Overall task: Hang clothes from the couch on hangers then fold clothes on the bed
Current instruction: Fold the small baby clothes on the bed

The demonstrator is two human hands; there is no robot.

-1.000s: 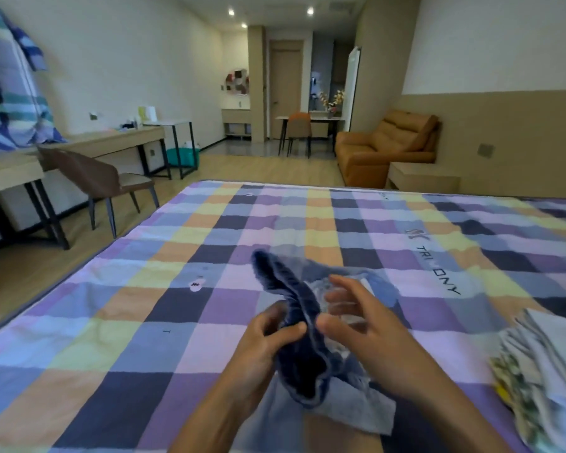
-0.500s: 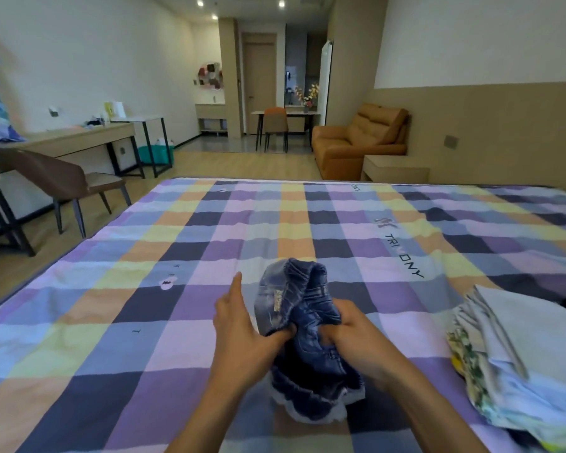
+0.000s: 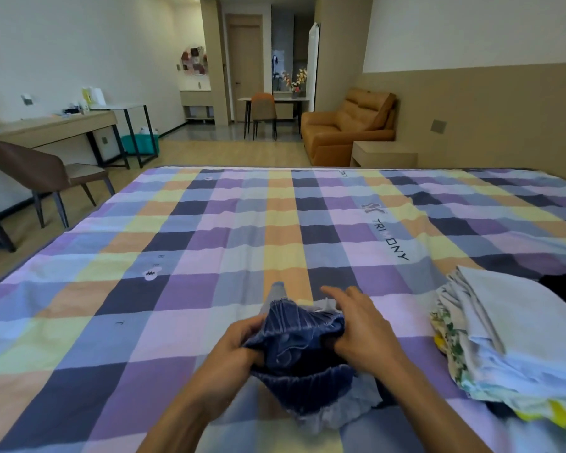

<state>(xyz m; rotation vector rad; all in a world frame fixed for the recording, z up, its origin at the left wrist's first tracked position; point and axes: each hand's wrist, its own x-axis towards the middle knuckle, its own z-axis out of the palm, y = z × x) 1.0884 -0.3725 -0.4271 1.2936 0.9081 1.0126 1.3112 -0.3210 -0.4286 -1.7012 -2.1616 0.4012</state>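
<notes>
On the bed [image 3: 209, 243], near edge, centre: a bunched blue denim garment [image 3: 303, 351] rests on the checked sheet between both hands. Left hand [image 3: 239, 348] grip is clamped on its left side, fingers curled into the cloth. Right hand [image 3: 363, 335] grip is apart, fingers nearly straight and spread over the right side, thumb against the cloth. Folded pile [image 3: 510, 325] lies at right, apart from the garment. Couch [image 3: 347, 125] stands beyond the bed, chair [image 3: 40, 171] and table [image 3: 56, 125] at left.
</notes>
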